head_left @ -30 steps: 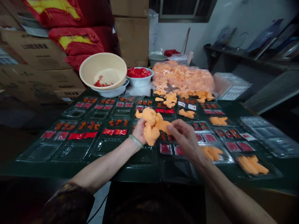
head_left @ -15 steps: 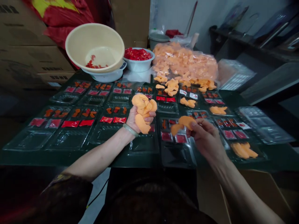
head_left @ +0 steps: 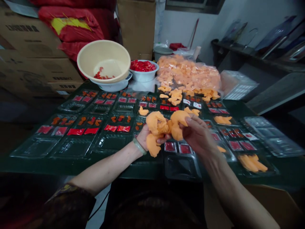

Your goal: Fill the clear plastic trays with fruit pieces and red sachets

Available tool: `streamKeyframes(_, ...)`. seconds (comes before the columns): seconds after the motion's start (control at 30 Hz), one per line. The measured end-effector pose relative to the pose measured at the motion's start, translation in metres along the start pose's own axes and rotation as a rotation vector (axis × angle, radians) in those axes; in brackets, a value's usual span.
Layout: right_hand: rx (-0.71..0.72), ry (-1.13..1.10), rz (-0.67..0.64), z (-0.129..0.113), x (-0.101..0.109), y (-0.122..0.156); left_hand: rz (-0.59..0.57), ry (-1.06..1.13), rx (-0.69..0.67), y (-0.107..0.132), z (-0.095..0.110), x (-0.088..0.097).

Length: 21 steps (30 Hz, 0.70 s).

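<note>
My left hand, with a pale bangle at its wrist, is closed around a bunch of curved orange puffed pieces. Close beside it, my right hand pinches more orange pieces between thumb and fingers. The two bunches meet or overlap, so I cannot tell how many pieces each hand has. Below them lies a black plastic tray with red packets in its middle compartments. To the right, another tray's front compartment contains orange pieces.
Rows of similar trays cover the dark green table. At the back stand a cream basin, a bowl of red packets and a big clear bag of orange pieces. Stacked clear trays lie at right.
My right hand has moved left and my left hand slightly right, bringing their orange pieces together. The view has tilted up a little, so the table appears lower.
</note>
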State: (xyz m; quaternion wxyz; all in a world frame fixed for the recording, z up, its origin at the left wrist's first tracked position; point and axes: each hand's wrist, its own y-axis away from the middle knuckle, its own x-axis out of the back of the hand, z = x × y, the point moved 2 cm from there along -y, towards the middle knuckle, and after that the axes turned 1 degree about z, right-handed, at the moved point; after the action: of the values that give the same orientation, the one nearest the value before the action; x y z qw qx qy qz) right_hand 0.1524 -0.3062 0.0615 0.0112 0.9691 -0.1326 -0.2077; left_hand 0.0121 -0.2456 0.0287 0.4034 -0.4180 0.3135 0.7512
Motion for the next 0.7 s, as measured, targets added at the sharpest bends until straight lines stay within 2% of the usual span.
streamKeyframes(0.1, 0.048, -0.012, 0.167, 0.008, 0.000, -0.015, -0.006, -0.015, 0.029, 0.002, 0.005, 0.002)
streamKeyframes(0.23, 0.285, 0.148, 0.387, 0.018, -0.001, -0.028, 0.005, -0.028, 0.023, 0.002, 0.009, 0.005)
streamKeyframes(0.33, 0.487, 0.377, 0.435, 0.025, -0.009, -0.035, 0.021, -0.032, 0.032, -0.003, 0.006, 0.002)
streamKeyframes(0.43, 0.569, 0.498, 0.463, 0.025, -0.010, -0.044, 0.067, -0.018, 0.049, -0.009, 0.005, -0.001)
streamKeyframes(0.57, 0.565, 0.434, 0.568, 0.004, 0.018, -0.045, 0.087, -0.050, 0.117, -0.007, 0.011, 0.003)
streamKeyframes(0.63, 0.581, 0.448, 0.617, -0.011, 0.038, -0.029, 0.073, -0.071, 0.097, -0.001, 0.019, 0.009)
streamKeyframes(0.7, 0.581, 0.563, 0.601, -0.020, 0.055, 0.001, 0.069, -0.080, 0.044, 0.007, 0.029, 0.015)
